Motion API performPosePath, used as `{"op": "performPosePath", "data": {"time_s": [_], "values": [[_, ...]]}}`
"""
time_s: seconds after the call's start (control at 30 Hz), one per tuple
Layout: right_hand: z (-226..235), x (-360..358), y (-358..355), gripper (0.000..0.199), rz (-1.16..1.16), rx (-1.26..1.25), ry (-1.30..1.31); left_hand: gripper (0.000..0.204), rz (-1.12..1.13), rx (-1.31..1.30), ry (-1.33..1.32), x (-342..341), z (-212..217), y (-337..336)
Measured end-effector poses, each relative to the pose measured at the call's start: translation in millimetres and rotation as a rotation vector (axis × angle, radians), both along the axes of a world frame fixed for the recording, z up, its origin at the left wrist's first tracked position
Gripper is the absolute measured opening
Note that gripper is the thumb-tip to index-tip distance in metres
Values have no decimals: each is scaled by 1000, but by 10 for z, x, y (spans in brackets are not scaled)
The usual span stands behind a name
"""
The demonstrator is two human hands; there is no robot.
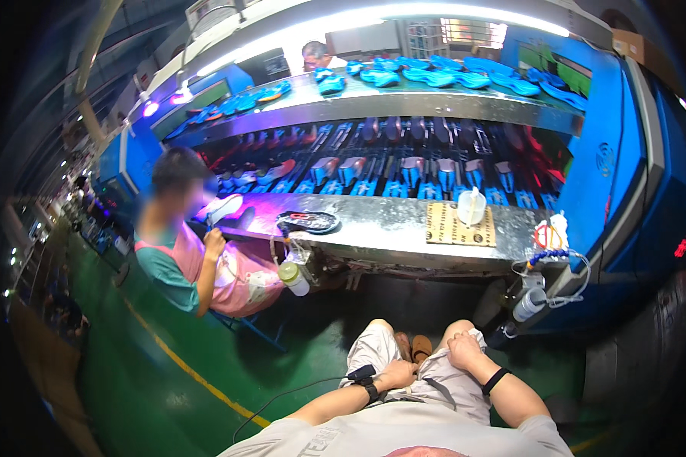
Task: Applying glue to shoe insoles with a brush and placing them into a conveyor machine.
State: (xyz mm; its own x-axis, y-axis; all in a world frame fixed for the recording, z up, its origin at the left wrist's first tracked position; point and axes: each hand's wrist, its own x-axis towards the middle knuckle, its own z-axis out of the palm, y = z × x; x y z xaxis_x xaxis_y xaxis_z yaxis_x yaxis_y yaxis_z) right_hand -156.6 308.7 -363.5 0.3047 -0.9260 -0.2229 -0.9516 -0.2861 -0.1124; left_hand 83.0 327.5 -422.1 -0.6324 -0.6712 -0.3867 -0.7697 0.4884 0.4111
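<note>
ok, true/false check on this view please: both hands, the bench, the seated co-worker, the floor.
1. The left hand is at the wearer's lap. True.
2. The right hand grips a white plastic container. False: it is on the pale trousers; the white plastic container stands on a cardboard sheet.
3. A black sole lies on the metal bench. True.
4. The seated co-worker in the pink apron is to the wearer's right. False: to the left.
5. The floor is green with a yellow line. True.
</note>
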Motion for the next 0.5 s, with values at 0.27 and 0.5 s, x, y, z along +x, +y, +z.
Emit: {"op": "performPosePath", "data": {"time_s": [0.27,0.5], "values": [[676,-93,653,46,51,470,-82,58,131,94,235,-104,192,34],[533,-53,513,43,113,548,-106,78,-130,176,717,-230,-205,-6]]}}
